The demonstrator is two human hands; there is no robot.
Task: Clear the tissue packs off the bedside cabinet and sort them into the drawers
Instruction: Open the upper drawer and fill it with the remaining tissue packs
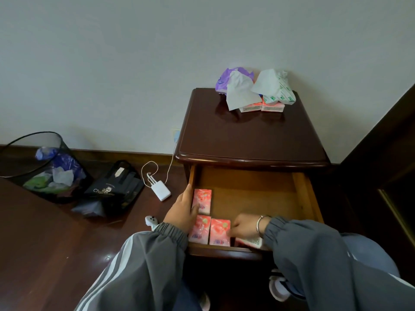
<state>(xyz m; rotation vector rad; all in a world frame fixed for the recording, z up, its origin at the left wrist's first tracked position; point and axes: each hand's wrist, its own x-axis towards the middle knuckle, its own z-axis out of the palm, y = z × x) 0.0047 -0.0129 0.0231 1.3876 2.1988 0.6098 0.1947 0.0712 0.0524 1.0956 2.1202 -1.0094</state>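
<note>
The top drawer (303, 194) of the dark wooden bedside cabinet (251, 135) is pulled out. Three pink tissue packs lie flat inside: one at the left rear (203, 200), two at the front (199, 230) (220, 232). My left hand (182, 212) rests on the drawer's left side, thumb touching the rear pack. My right hand (243, 226) grips another pink pack (249, 242) low at the drawer's front, mostly hidden by the hand and sleeve. On the cabinet top sit two pink packs (261, 107), a purple pack (224, 80), a green-and-white pack (281, 93) and loose white tissues (239, 92).
A mesh waste bin (45, 167) with rubbish stands on the floor at left, next to a black bag (114, 187). A white power bank (160, 191) on a cable lies beside the cabinet. A dark wooden frame (386, 140) rises at right.
</note>
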